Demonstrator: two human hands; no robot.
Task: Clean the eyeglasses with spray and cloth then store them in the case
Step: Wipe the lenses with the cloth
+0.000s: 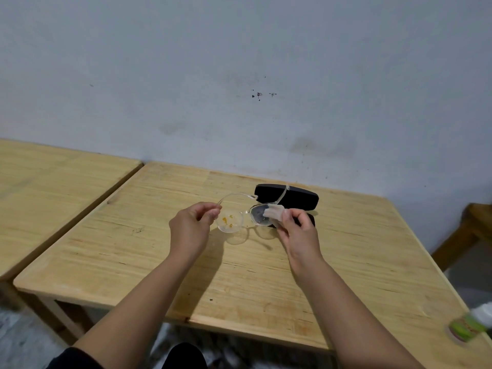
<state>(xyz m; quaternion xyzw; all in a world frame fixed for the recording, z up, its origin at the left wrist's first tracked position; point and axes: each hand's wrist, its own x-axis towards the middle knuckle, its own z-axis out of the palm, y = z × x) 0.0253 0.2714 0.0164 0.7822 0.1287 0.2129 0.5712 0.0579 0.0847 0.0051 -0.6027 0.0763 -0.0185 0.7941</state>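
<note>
Clear-framed eyeglasses (234, 221) hang above the wooden table (239, 275), temples unfolded and pointing away from me. My left hand (191, 225) pinches the frame at its left end. The left lens shows orange smears. My right hand (298, 230) presses a pale cloth (274, 213) against the right lens. A black glasses case (292, 197) lies open on the table just behind the glasses, its lower half partly hidden by my right hand. A spray bottle (476, 320), blurred, with a green label lies at the table's near right corner.
A second wooden table (53, 187) stands to the left across a narrow gap. A grey wall runs close behind both tables. A wooden stool or bench (468, 235) stands at the right. My knees show under the near edge.
</note>
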